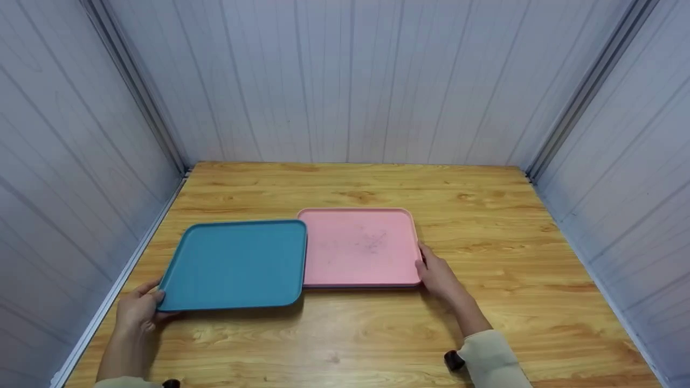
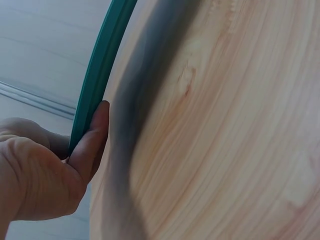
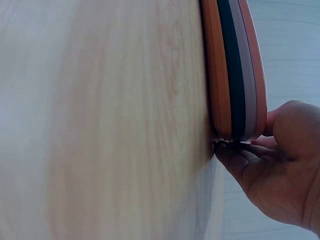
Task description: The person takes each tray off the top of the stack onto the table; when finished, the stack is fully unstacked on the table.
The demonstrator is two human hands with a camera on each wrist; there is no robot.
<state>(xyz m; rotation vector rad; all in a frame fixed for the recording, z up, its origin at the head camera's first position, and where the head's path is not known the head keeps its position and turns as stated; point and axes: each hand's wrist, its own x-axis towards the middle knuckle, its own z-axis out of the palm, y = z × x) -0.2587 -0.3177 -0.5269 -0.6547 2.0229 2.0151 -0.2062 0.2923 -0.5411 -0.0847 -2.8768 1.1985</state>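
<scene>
Fingers [image 2: 92,145] of the left hand [image 1: 136,310] pinch the blue tray [image 1: 237,264] by its near-left corner, parted just by the rim, seemingly bearing it from below, up off the surface [image 1: 334,345]; its right edge overlaps the pink tray [image 1: 347,245] topping the stack [image 3: 236,70], and there's the right hand [image 1: 441,277], gripping the stack's right edge, spread wider, probably for steadiness

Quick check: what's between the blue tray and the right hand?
In the head view, the pink tray lies between the blue tray and the right hand.
</scene>
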